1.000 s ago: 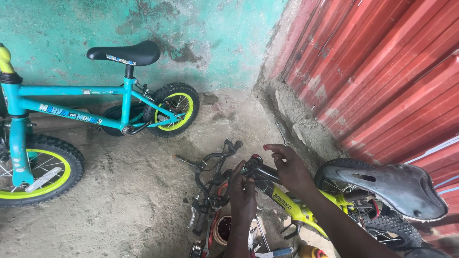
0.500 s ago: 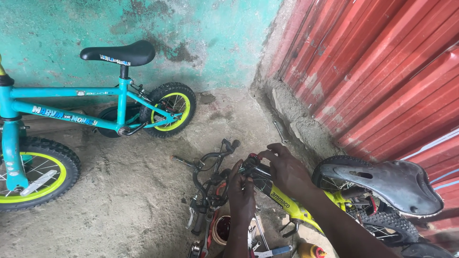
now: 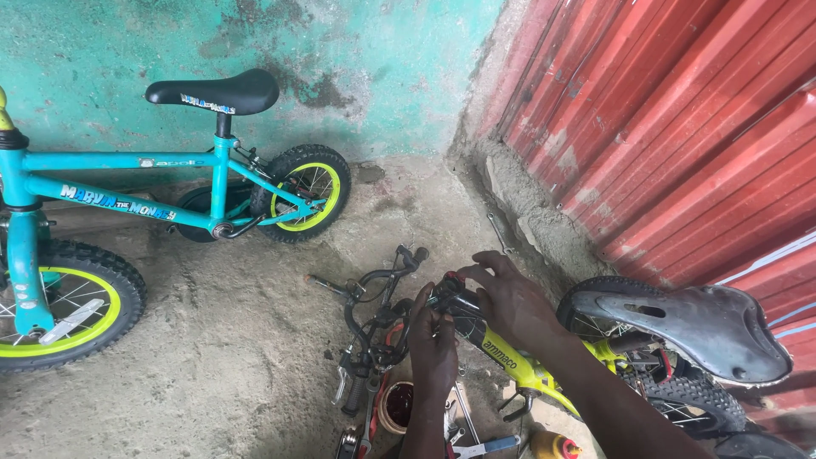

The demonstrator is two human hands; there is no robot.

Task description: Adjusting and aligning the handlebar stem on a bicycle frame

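Low in the frame's centre, both hands meet at the front end of a yellow bike frame (image 3: 518,367) lying on the concrete floor (image 3: 221,357). The right hand (image 3: 510,302) curls over the black head tube (image 3: 449,297), fingers closed on it; the left hand (image 3: 433,344) presses just beneath, grip unclear. Loose black handlebars (image 3: 378,293) lie immediately left. The red corrugated wall (image 3: 680,144) crowds the right; open floor stretches left toward a teal bike (image 3: 127,204).

Rough concrete floor (image 3: 221,340) under teal bicycle (image 3: 153,195), perhaps a spanner (image 3: 497,231).
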